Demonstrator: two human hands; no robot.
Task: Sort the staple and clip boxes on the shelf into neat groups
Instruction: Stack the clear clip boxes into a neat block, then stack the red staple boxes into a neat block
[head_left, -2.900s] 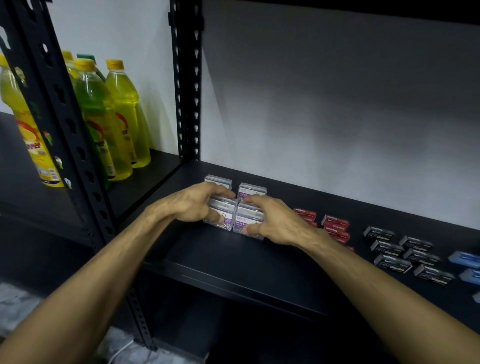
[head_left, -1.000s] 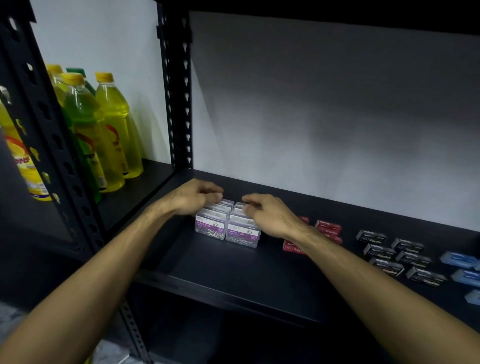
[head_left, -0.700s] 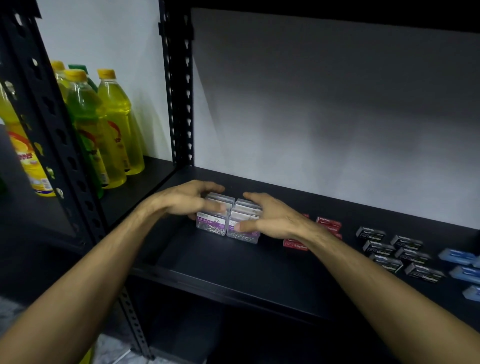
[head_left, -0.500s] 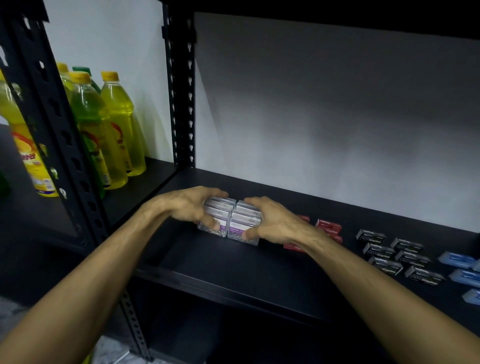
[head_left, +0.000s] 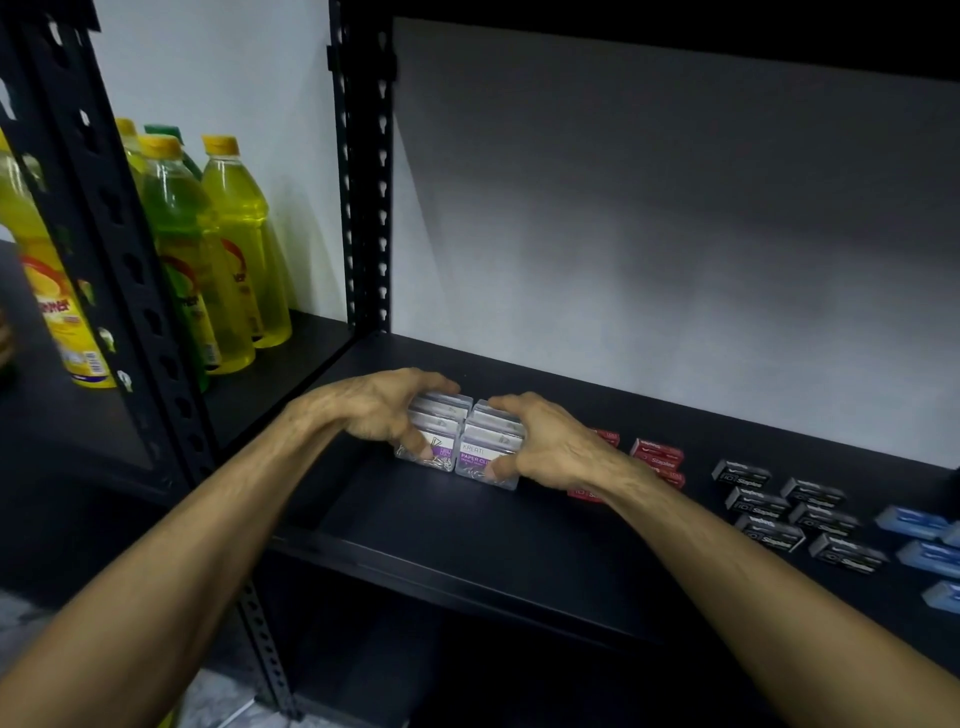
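Note:
Several clear paper clip boxes (head_left: 475, 451) with purple labels stand packed in two rows on the black shelf (head_left: 447, 525). My left hand (head_left: 382, 408) grips the left row, fingers over the back and thumb on the front box. My right hand (head_left: 540, 441) grips the right row the same way. To the right lie red staple boxes (head_left: 657, 452), then black staple boxes (head_left: 779, 512), then blue boxes (head_left: 914, 522) at the frame's edge.
A black perforated upright (head_left: 363, 176) divides the shelf from a left bay holding several yellow and green bottles (head_left: 234, 249). Another upright (head_left: 98, 223) stands nearer on the left. A grey back wall closes the shelf behind.
My hands went from resting on top of the clip boxes to gripping them front and back, squeezing the two rows into one tight block.

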